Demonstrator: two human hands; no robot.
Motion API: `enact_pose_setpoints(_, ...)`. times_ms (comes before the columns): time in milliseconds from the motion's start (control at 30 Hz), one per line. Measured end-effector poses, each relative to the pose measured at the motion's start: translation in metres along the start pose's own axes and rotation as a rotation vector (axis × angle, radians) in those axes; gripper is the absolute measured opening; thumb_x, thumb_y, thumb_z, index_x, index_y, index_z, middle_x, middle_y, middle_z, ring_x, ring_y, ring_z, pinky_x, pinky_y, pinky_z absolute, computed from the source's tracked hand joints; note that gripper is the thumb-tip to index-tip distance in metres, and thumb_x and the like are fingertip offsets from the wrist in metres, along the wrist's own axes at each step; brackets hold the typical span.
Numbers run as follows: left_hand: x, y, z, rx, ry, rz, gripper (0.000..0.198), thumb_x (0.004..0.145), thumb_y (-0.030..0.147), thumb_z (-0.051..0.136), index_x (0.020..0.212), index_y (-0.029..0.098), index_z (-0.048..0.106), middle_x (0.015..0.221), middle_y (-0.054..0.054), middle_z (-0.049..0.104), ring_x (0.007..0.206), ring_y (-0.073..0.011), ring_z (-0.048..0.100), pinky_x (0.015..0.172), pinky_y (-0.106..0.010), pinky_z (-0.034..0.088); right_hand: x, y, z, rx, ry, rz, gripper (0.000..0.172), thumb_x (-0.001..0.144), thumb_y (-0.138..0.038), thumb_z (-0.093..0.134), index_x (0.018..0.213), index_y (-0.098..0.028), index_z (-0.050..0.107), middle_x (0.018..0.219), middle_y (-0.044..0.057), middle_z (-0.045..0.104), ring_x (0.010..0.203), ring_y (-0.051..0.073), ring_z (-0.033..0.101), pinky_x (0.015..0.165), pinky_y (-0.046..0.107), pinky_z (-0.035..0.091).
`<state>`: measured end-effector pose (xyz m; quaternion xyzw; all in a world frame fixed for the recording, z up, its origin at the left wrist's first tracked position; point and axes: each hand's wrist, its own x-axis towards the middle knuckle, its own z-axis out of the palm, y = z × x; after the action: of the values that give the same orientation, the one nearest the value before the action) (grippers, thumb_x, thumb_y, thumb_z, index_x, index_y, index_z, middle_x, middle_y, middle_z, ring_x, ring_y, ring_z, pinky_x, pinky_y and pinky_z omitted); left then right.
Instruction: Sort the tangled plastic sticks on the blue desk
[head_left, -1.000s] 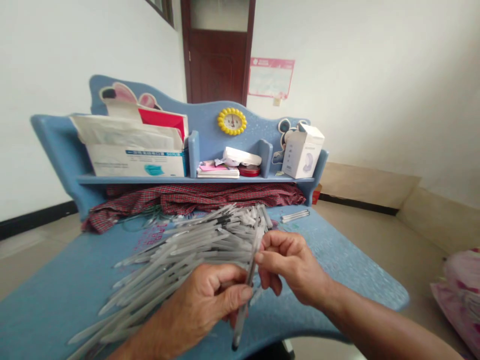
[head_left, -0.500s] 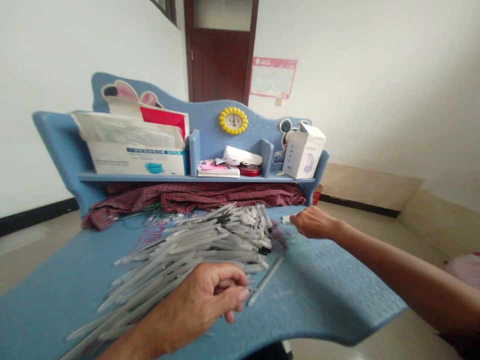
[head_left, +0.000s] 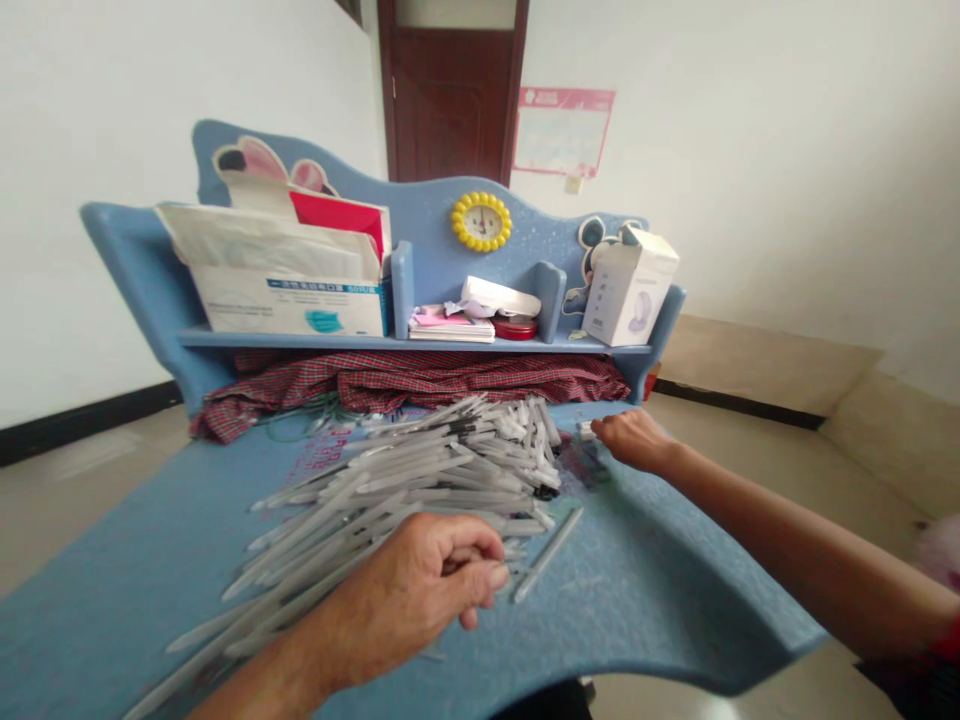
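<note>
A large heap of thin whitish translucent sticks, pen-like in shape (head_left: 420,480), lies across the blue desk (head_left: 645,620). Over the near edge of the heap is my left hand (head_left: 442,575), fingers curled and thumb against them; what it pinches, if anything, is too small to make out. One separate stick (head_left: 549,555) rests just right of that hand. My right hand (head_left: 634,438) reaches to the desk's far right, its fingers closed at some small white pieces (head_left: 586,430). Whether it grips them is hidden.
Behind the heap lies a red checked cloth (head_left: 420,380) under a blue shelf (head_left: 360,343). The shelf holds a mask box (head_left: 285,305), papers (head_left: 450,328), a red tin (head_left: 515,328) and a white box (head_left: 630,290). A yellow clock (head_left: 481,222) is on its back.
The view has shifted, so the desk and shelf appear slightly right and higher. Both hands keep nearly the same poses and places over the desk.
</note>
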<state>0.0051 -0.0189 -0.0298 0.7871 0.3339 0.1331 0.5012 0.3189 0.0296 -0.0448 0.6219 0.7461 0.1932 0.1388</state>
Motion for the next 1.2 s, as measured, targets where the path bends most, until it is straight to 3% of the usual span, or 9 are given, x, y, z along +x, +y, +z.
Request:
enact_pose_setpoints(133, 0.001, 0.002, -0.002, -0.006, 0.038, 0.010, 0.020, 0.079, 0.031, 0.049, 0.079, 0.014, 0.059, 0.067, 0.001, 0.062, 0.057, -0.0092, 0.058, 0.054, -0.019, 0.043, -0.022, -0.027, -0.021, 0.126, 0.057, -0.008, 0.029, 0.090, -0.029, 0.036, 0.089, -0.015, 0.061, 0.077, 0.009, 0.066, 0.068, 0.016, 0.060, 0.057, 0.023, 0.035)
enact_pose_setpoints(267, 0.001, 0.003, -0.002, 0.000, 0.069, 0.002, 0.019, 0.078, 0.031, 0.049, 0.079, 0.014, 0.059, 0.066, 0.001, 0.062, 0.056, -0.0096, 0.059, 0.053, -0.019, 0.044, -0.047, -0.052, -0.042, 0.492, 0.026, -0.206, 0.017, 0.084, -0.026, 0.047, 0.086, -0.020, 0.063, 0.065, 0.001, 0.063, 0.057, 0.010, 0.055, 0.053, 0.020, 0.032)
enact_pose_setpoints(533, 0.001, 0.004, -0.002, -0.002, 0.074, -0.009, 0.021, 0.079, 0.032, 0.049, 0.082, 0.013, 0.059, 0.067, 0.000, 0.064, 0.056, -0.0098, 0.059, 0.053, -0.019, 0.043, -0.063, -0.065, -0.050, 0.299, -0.057, -0.395, 0.012, 0.078, -0.019, 0.051, 0.080, -0.016, 0.062, 0.064, 0.005, 0.063, 0.054, 0.013, 0.053, 0.050, 0.024, 0.028)
enact_pose_setpoints(700, 0.002, 0.004, -0.001, -0.025, 0.073, 0.003, 0.020, 0.078, 0.031, 0.049, 0.081, 0.013, 0.059, 0.066, 0.000, 0.064, 0.055, -0.0103, 0.059, 0.055, -0.021, 0.045, -0.075, -0.059, -0.066, 0.340, -0.122, -0.471, 0.015, 0.077, -0.018, 0.049, 0.080, -0.015, 0.063, 0.061, 0.004, 0.062, 0.052, 0.012, 0.049, 0.051, 0.024, 0.027)
enact_pose_setpoints(900, 0.001, 0.004, 0.000, -0.118, 0.074, 0.015, 0.022, 0.078, 0.034, 0.052, 0.084, 0.014, 0.059, 0.067, -0.002, 0.064, 0.056, -0.0122, 0.060, 0.053, -0.022, 0.044, -0.083, -0.064, -0.090, 0.646, -0.026, -0.348, 0.013, 0.075, -0.016, 0.051, 0.077, -0.016, 0.063, 0.052, -0.004, 0.049, 0.046, 0.005, 0.037, 0.047, 0.019, 0.024)
enact_pose_setpoints(1033, 0.000, 0.005, -0.003, -0.283, 0.086, 0.035, 0.026, 0.075, 0.033, 0.058, 0.093, 0.014, 0.057, 0.070, -0.004, 0.066, 0.057, -0.0133, 0.061, 0.051, -0.022, 0.043, -0.073, -0.086, -0.097, 0.880, 0.045, -0.234, 0.009, 0.072, -0.017, 0.053, 0.074, -0.015, 0.062, 0.048, -0.007, 0.040, 0.044, 0.004, 0.033, 0.044, 0.017, 0.022)
enact_pose_setpoints(1200, 0.002, -0.002, -0.004, -0.461, 0.170, 0.041, 0.028, 0.071, 0.028, 0.064, 0.094, 0.013, 0.057, 0.067, -0.004, 0.066, 0.052, -0.0125, 0.059, 0.049, -0.021, 0.043, -0.062, -0.117, -0.104, 1.022, 0.165, -0.228, 0.009, 0.072, -0.017, 0.053, 0.066, -0.015, 0.058, 0.051, -0.006, 0.044, 0.047, 0.004, 0.037, 0.045, 0.016, 0.024)
